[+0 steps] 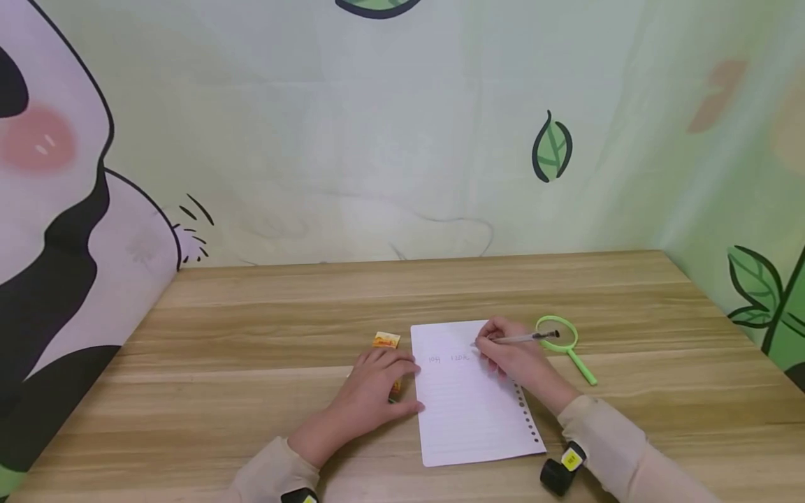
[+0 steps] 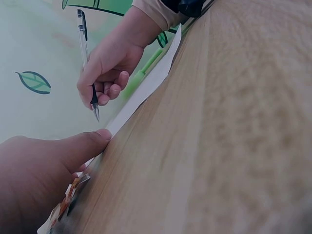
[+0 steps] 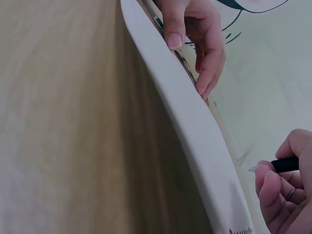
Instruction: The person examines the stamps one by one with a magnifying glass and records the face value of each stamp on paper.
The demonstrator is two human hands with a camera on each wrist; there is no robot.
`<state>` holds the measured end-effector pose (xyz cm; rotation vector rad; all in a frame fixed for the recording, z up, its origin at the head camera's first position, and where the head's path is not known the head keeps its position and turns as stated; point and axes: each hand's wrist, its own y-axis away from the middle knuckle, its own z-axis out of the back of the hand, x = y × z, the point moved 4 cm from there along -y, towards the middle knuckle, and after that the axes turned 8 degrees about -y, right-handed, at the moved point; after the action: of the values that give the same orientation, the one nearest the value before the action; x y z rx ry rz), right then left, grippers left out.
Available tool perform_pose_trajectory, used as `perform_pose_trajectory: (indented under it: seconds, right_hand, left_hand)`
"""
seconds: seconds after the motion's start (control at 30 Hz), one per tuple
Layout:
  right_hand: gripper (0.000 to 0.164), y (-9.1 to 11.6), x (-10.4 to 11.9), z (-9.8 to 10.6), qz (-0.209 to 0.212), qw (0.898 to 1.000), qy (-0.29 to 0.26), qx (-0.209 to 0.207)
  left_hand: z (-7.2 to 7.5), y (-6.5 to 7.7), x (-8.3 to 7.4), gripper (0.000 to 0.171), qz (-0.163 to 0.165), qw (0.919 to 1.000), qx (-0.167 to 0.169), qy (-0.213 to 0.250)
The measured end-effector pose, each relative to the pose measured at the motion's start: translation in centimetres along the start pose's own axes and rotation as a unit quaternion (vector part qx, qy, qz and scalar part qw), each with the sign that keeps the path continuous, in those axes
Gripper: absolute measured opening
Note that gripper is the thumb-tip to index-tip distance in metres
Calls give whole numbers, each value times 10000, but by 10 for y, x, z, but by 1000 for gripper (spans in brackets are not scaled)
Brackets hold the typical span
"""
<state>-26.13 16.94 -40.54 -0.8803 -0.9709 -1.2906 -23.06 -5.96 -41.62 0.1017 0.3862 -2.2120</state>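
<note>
My right hand (image 1: 512, 358) pinches a clear-barreled pen (image 1: 518, 338) with a black grip and a black cap on its rear end. Below it lies a lined white sheet of paper (image 1: 472, 419), punched with holes along its right edge. In both wrist views the pen tip shows a little above the sheet. A short row of handwriting (image 1: 448, 359) is near the top, left of the pen tip. My left hand (image 1: 374, 391) rests at the sheet's left edge, thumb and fingertips touching it. Partly hidden under that hand are orange-and-yellow printed pieces (image 1: 386, 340).
A green magnifying glass (image 1: 581, 367) lies just right of the sheet, partly behind the right hand. The wood-grain table (image 1: 251, 307) meets a backdrop (image 1: 377, 140) printed with a panda and leaves. Both wrists wear camera bands over the sleeves.
</note>
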Motion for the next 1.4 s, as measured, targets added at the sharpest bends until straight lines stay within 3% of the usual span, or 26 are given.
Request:
perform_pose_trajectory:
  seconds: [0.33,0.8,1.1,1.27,1.4]
  right_hand:
    - [17,5,1,11,-135,9988,393,240]
    - [21,10,13,27,-24,9980,136,622]
    - [30,14,15,34,296,9949,33,960]
    - [31,15,13,40,213,9944,-145,1024]
    - [28,16,15,46,429,9940,-59,1007]
  left_hand:
    - [-2,0,1,49,10,10000,74,-33]
    - [-1,-1,1,48,35,9999,77,-78]
    - [1,0,0,49,9,10000,49,-55]
    - [1,0,0,50,-7,10000,27,-59]
    - [1,0,-1,49,-20,10000,14,-87]
